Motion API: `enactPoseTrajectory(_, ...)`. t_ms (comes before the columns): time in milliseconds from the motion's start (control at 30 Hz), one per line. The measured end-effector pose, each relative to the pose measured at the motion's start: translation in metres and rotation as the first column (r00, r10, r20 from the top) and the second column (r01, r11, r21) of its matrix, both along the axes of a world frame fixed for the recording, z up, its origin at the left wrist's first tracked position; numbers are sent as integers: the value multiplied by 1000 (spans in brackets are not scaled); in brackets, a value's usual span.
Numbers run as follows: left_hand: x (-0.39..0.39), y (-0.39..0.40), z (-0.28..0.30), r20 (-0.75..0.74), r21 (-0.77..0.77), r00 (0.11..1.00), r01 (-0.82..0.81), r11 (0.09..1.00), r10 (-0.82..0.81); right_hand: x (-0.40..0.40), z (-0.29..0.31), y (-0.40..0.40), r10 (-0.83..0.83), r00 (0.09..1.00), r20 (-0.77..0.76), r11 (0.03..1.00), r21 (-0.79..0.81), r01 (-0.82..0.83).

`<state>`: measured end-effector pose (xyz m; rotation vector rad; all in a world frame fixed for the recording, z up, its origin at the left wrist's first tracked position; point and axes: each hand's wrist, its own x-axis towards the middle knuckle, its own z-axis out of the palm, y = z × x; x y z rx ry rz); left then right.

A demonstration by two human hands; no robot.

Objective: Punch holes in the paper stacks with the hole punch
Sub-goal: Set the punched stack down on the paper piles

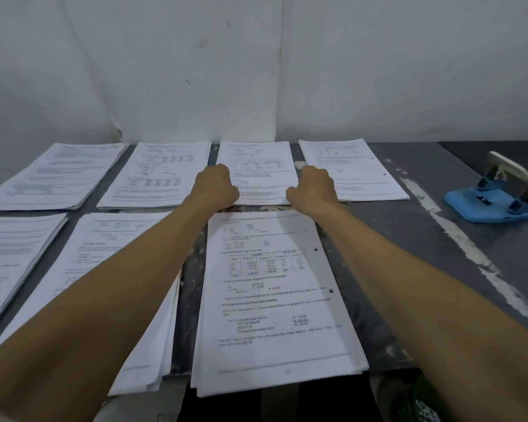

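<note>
Both your hands are reaching far out over the grey surface (409,239). Your left hand (215,187) and your right hand (313,190) are curled, and each one grips a near corner of the same paper stack (258,172) in the back row. Your left hand has the near left corner. Your right hand has the near right corner.

The hole punch (497,193) is blue with a white handle. It sits well off to the right of your right hand, close to the right side of the surface. Nothing touches it.

Just under your wrists, nearer to you, lies a punched stack (275,300). It has two dark holes along its right edge, and its near end hangs a little over the front edge of the surface. Beside your right hand is another stack (352,169), also with holes on its right edge.

To the left of your left hand lie more stacks (156,175), two in the back row and two nearer to you. Your left arm crosses over one of them.

Between your right arm and the hole punch the surface is bare, with white scuffed streaks. A white wall (256,71) stands right behind the back row.
</note>
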<state>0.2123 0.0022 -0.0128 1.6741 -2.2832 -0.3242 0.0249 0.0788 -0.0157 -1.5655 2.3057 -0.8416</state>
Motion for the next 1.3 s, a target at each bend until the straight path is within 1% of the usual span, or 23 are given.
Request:
enactPoseTrajectory(167, -16, -29, 4, 172, 102, 985, -40, 994, 23, -4, -2, -36, 32, 999, 16, 994, 104, -33)
enactPoseTrajectory(233, -21, -37, 5, 237, 132, 971, -50, 990, 17, -6, -3, -49, 26, 1000, -5, 991, 130, -25)
enactPoseTrajectory(300, -23, -44, 7, 268, 154, 963, -58, 986, 15, -7, -4, -59, 3, 1000, -18, 987, 161, 0)
enactPoseTrajectory(367, -22, -50, 8, 294, 172, 956, -76, 982, 23, -8, -7, -70, -24, 1000, -5, 981, 193, 24)
enactPoseTrajectory(500, -21, -58, 5, 321, 180, 946, -116, 977, 53, -11, -10, -85, -68, 994, 86, 962, 268, 43)
enactPoseTrajectory(567, -21, -60, 3, 314, 184, 947, -127, 975, 64, -9, -8, -90, -60, 996, 72, 952, 305, 35)
enactPoseTrajectory(667, -19, -61, 1, 295, 184, 953, -131, 974, 73, -3, -6, -95, -58, 998, -6, 947, 316, 57)
enactPoseTrajectory(733, -19, -61, 1, 289, 185, 955, -130, 974, 72, -1, -4, -98, -56, 998, 5, 954, 296, 52)
enactPoseTrajectory(767, -19, -61, 1, 290, 184, 955, -129, 975, 71, -1, -3, -99, -62, 997, 48, 959, 280, 46)
enactPoseTrajectory(833, -18, -60, 2, 294, 178, 953, -124, 976, 67, -3, 0, -102, -102, 972, 212, 975, 213, 56)
enactPoseTrajectory(900, -18, -59, 2, 291, 172, 954, -121, 978, 67, -7, 3, -102, -158, 888, 431, 984, 145, 105)
enactPoseTrajectory(933, -18, -58, 2, 289, 170, 955, -122, 978, 69, -9, 4, -101, -180, 833, 524, 982, 144, 122)
enactPoseTrajectory(1000, -17, -57, 2, 279, 170, 957, -127, 977, 76, -12, 4, -98, -211, 740, 638, 977, 160, 141)
enactPoseTrajectory(1100, -16, -57, 1, 237, 179, 968, -122, 976, 78, -15, 2, -94, -217, 647, 731, 976, 139, 169)
enactPoseTrajectory(1133, -15, -57, 0, 224, 185, 972, -117, 976, 75, -15, 2, -93, -202, 629, 750, 978, 125, 165)
enactPoseTrajectory(1167, -15, -57, 1, 215, 190, 974, -114, 975, 72, -15, 3, -92, -174, 631, 756, 983, 99, 153)
enactPoseTrajectory(1233, -13, -57, 2, 191, 213, 979, -116, 970, 75, -14, 7, -89, -77, 668, 740, 995, 14, 100)
enactPoseTrajectory(1300, -10, -59, 4, 103, 269, 991, -109, 957, 84, -13, 13, -85, 25, 686, 727, 996, -77, 46)
